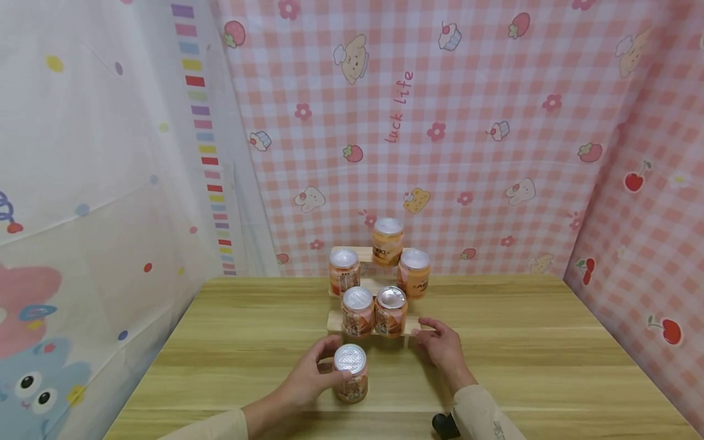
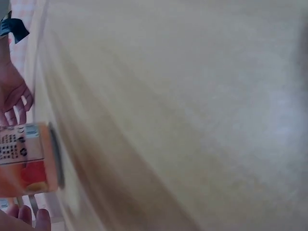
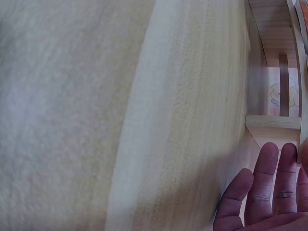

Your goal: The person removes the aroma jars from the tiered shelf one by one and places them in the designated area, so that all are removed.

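My left hand [image 1: 313, 373] holds an orange-pink can [image 1: 352, 388] with a silver lid, low over the table in front of a stepped wooden rack [image 1: 334, 322]. The thumb crosses the can's near side; the index finger lies by the far side of its lid. In the left wrist view this can [image 2: 24, 159] shows its printed label, with other fingertips [image 2: 43, 219] beside it. At the rack's lowest step, my right hand [image 1: 442, 348] rests its fingertips by the right end. Its fingers [image 3: 262, 187] look straight and spread in the right wrist view.
Several similar cans stand on the rack: one can [image 1: 387, 244] on top, a left can [image 1: 344, 278] and right can [image 1: 415, 278] midway, two below. A black object [image 1: 445, 426] is beside the right sleeve. Patterned cloth [image 1: 418, 165] hangs behind the wooden table [image 1: 511, 342].
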Demonstrator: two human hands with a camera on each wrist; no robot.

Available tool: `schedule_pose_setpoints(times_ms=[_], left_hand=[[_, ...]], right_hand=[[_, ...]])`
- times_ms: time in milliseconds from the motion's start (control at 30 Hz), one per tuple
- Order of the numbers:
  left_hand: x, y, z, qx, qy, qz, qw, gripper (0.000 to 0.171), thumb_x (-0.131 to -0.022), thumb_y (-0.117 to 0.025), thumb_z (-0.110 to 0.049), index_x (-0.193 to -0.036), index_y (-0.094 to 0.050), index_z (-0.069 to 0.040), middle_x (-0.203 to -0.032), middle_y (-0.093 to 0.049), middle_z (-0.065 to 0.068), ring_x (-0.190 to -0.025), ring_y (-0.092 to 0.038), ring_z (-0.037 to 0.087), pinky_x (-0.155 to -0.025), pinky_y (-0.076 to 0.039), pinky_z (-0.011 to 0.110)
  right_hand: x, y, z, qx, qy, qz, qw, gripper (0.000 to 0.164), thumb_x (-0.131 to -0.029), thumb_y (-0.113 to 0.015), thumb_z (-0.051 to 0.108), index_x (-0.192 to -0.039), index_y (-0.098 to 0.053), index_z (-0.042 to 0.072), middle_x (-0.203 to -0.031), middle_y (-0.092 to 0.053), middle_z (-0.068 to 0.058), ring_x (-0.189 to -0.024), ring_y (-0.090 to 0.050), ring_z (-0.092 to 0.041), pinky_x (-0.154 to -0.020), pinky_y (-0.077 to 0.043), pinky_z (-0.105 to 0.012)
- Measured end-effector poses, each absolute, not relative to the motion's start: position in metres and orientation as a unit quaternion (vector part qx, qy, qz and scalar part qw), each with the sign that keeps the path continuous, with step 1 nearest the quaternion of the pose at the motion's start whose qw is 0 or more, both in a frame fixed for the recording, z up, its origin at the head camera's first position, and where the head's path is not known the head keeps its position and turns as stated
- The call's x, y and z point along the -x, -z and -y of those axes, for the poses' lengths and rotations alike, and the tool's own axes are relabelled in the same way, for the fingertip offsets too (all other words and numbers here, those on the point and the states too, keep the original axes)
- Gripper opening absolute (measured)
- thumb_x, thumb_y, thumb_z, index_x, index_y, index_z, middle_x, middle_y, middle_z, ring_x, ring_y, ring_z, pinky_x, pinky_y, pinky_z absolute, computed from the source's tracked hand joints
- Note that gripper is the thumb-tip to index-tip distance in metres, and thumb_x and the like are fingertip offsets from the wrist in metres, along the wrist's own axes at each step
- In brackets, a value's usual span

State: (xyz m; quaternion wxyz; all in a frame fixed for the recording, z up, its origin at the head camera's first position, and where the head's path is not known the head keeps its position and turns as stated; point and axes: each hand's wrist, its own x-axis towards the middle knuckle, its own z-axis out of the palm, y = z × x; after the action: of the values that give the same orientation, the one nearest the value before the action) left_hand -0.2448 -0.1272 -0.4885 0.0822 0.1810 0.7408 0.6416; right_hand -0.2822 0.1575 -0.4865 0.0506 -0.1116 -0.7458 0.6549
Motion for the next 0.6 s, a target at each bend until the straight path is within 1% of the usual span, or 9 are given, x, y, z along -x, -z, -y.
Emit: schedule_pose_setpoints(times_ms=[167,267,433,600], left_hand=[[0.250,0.481,0.128,-0.182,-0.641,-0.745,0.043,0.063,-0.086,-0.077,-0.011,-0.137,-0.046,0.009,-0.129,-0.054,0.024,-0.121,-0.050,0.035,-0.101,-0.046,0.044],[0.252,0.477,0.129,-0.175,-0.635,-0.752,0.027,0.062,-0.087,-0.076,-0.013,-0.137,-0.046,0.009,-0.128,-0.055,0.025,-0.120,-0.052,0.035,-0.101,-0.046,0.044],[0.256,0.467,0.131,-0.151,-0.639,-0.754,0.008,0.059,-0.087,-0.076,-0.011,-0.136,-0.048,0.008,-0.125,-0.057,0.023,-0.120,-0.052,0.038,-0.098,-0.048,0.039],[0.263,0.454,0.134,-0.137,-0.653,-0.745,-0.017,0.050,-0.087,-0.075,-0.006,-0.131,-0.054,0.004,-0.120,-0.061,0.016,-0.116,-0.056,0.032,-0.091,-0.050,0.028]], right_hand=[[0.283,0.487,-0.158,0.117,-0.650,0.749,0.047,0.037,-0.093,-0.068,0.008,-0.125,-0.060,-0.008,-0.089,-0.073,-0.012,-0.075,-0.069,-0.024,-0.058,-0.049,-0.029],[0.283,0.489,-0.159,0.116,-0.650,0.749,0.048,0.037,-0.093,-0.068,0.008,-0.125,-0.060,-0.008,-0.089,-0.073,-0.013,-0.074,-0.069,-0.024,-0.057,-0.049,-0.029],[0.282,0.489,-0.159,0.112,-0.651,0.749,0.050,0.037,-0.093,-0.069,0.008,-0.125,-0.060,-0.008,-0.089,-0.073,-0.013,-0.074,-0.070,-0.025,-0.057,-0.049,-0.030],[0.282,0.487,-0.159,0.108,-0.654,0.747,0.048,0.039,-0.093,-0.070,0.010,-0.125,-0.059,-0.008,-0.091,-0.073,-0.017,-0.075,-0.070,-0.026,-0.057,-0.049,-0.030]])
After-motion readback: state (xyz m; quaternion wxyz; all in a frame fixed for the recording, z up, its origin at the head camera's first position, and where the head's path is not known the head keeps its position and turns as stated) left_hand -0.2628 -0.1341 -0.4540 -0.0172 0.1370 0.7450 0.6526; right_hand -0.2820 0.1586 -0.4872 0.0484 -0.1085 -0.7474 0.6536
